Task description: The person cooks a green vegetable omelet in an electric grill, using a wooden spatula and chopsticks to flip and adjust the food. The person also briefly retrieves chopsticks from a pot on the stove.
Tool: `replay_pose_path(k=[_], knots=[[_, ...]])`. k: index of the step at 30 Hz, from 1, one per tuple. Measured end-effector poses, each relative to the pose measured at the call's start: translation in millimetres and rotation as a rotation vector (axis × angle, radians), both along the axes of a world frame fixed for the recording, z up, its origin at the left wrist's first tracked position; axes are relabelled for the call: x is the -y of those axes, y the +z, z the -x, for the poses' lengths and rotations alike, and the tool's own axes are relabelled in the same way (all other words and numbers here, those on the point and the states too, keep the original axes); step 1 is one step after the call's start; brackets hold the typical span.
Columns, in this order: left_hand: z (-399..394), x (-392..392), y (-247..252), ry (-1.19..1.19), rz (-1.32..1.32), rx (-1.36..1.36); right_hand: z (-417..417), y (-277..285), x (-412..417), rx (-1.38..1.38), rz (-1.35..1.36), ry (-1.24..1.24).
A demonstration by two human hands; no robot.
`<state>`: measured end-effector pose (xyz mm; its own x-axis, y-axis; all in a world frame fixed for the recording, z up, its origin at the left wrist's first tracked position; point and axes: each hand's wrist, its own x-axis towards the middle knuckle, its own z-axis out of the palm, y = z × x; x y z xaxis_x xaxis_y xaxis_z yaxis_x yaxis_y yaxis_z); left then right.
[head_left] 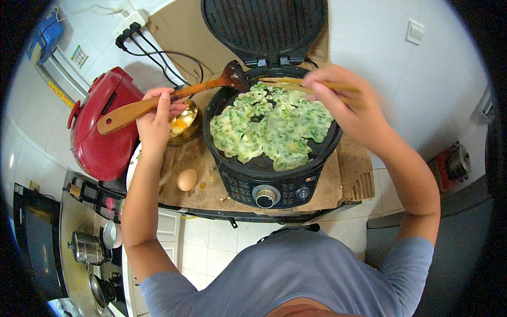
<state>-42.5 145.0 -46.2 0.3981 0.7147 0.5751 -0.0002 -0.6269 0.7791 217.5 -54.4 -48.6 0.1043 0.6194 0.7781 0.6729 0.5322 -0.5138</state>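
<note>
Pale batter pancakes with chopped greens [273, 126] lie torn and uneven in the round black pan of an electric griddle [216, 154]. My left hand [156, 113] grips the handle of a wooden spatula [198, 88], whose dark, food-specked head is over the pan's upper left rim. In my right hand [342, 97], slightly blurred, is a pair of wooden chopsticks [285, 81]. Their tips reach the far edge of the pancakes; whether they pinch any food I cannot tell. The griddle's ridged lid [265, 27] stands raised behind the pan.
A brown egg [187, 180] and a shiny gold-coloured bowl [184, 119] sit left of the griddle on cardboard [206, 200]. Beyond my left arm stands a red rice cooker [105, 126]. Black plug cords [158, 59] run behind from a power strip. A steel pot [87, 247] is at lower left.
</note>
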Motion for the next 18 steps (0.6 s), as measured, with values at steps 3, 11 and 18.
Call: replay_pose_path(k=[3, 11, 18], knots=[[3.4, -6.6, -2.7, 0.001, 0.078, 0.041, -4.7, -3.4, -30.4, -0.129, 0.21, 0.045], [-5.2, -3.7, -10.5, -0.012, 0.187, 0.115, 4.5, 2.3, -41.5, -0.125, 0.282, -0.009], [-2.7, -9.1, -5.1, 0.018, 0.2, 0.18, 12.3, 1.7, -48.4, -0.262, 0.272, 0.023]])
